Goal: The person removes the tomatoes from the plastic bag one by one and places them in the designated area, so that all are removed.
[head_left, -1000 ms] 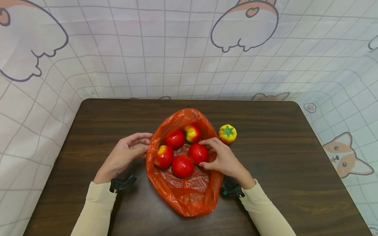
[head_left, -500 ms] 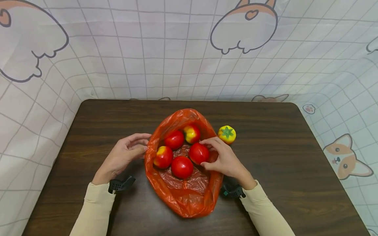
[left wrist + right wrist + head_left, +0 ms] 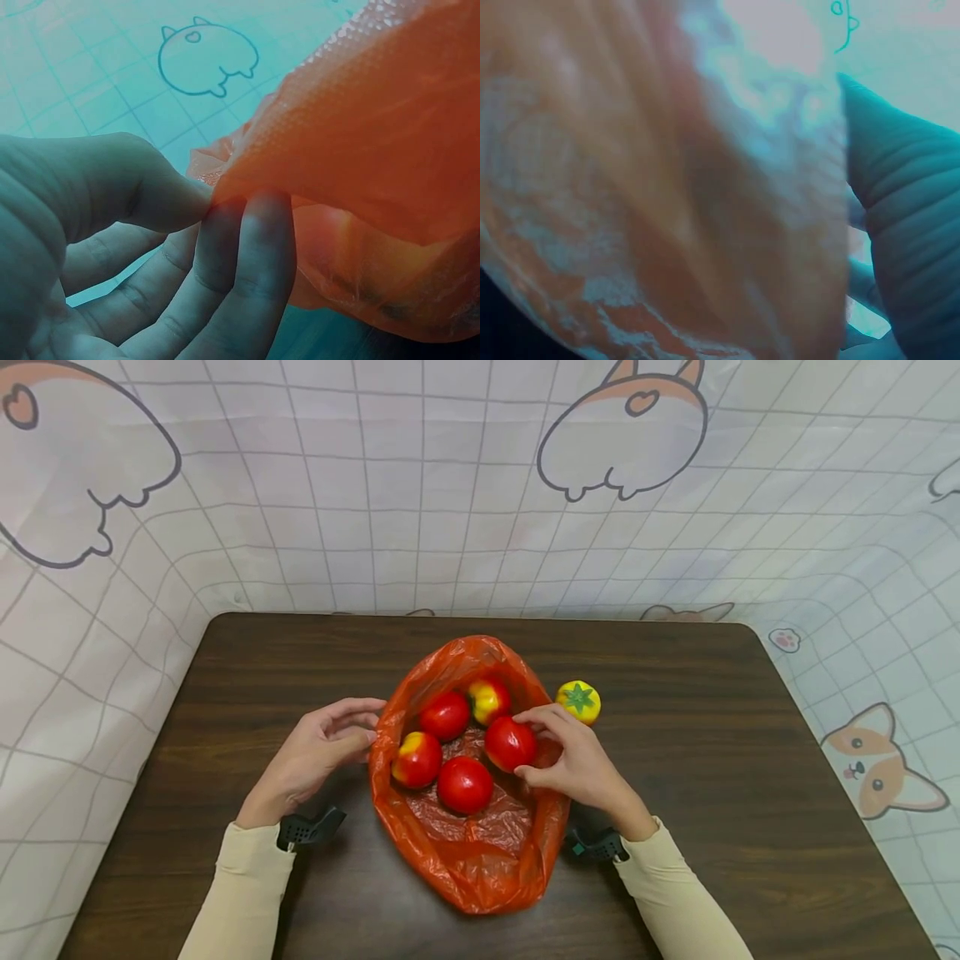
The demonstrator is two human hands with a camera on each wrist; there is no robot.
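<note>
An orange-red plastic bag (image 3: 480,881) stands with its mouth wide on the table, several shiny red fruits inside. My left hand (image 3: 315,752) pinches the bag's left rim between thumb and fingers; the left wrist view shows the thin plastic (image 3: 375,127) at the fingertips. Over the bag's right side, my right hand (image 3: 573,764) holds a round red fruit (image 3: 510,744) between thumb and fingers. In the right wrist view the bag's side (image 3: 667,225) hides that fruit and most of the fingers. Another red fruit (image 3: 465,785) lies near the bag's middle, beside a red-yellow one (image 3: 417,760).
Outside the bag, by its right rim, a yellow-red fruit with a green star-shaped leaf cap (image 3: 578,701) sits on the dark wooden table (image 3: 712,760). A white gridded cloth (image 3: 450,527) with cartoon dogs hangs behind and at the sides.
My right hand has shifted slightly right and away from me, and the red fruit in it has moved along, farther from the fruit at the bag's middle. The left hand keeps its place.
</note>
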